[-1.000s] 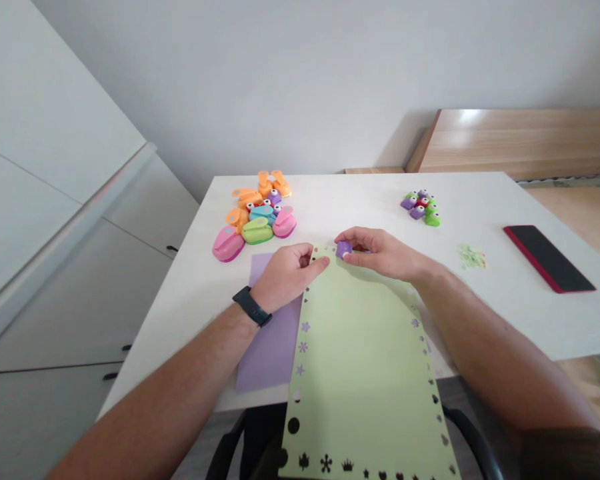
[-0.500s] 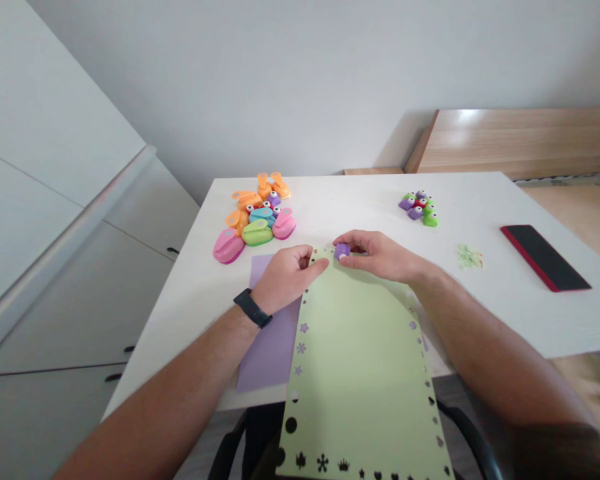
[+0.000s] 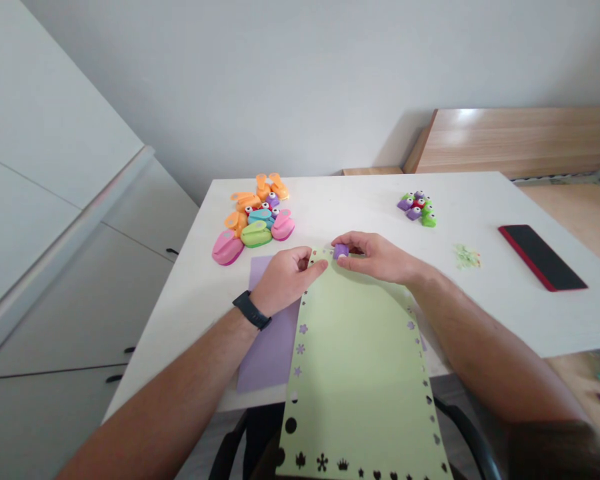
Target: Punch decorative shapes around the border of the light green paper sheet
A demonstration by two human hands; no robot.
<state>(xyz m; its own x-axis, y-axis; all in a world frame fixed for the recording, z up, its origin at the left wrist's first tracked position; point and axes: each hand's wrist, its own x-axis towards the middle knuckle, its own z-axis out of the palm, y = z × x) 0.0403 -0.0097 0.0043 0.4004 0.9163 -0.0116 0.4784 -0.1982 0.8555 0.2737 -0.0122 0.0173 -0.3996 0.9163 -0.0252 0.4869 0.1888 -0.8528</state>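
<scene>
My right hand (image 3: 375, 257) pinches a small purple craft punch (image 3: 341, 251) on the top edge of a light green paper sheet (image 3: 360, 380). My left hand (image 3: 285, 280), with a black wristband watch (image 3: 251, 310) on its wrist, holds the sheet's top left corner. Punched shapes, some stars and flowers, run along the sheet's borders. A lilac paper sheet (image 3: 270, 347) lies under its left side, next to my left hand. The punch's lower part is hidden by my fingers.
A heap of larger pink, green, blue and orange craft punches (image 3: 255, 220) stands on the white table (image 3: 350, 200) at the back left. Small purple and green punches (image 3: 417, 209), paper scraps (image 3: 467, 257) and a black phone (image 3: 543, 258) lie to the right.
The whole view has drifted slightly as my head moved. My hands, the purple punch and the green sheet keep the same positions relative to one another.
</scene>
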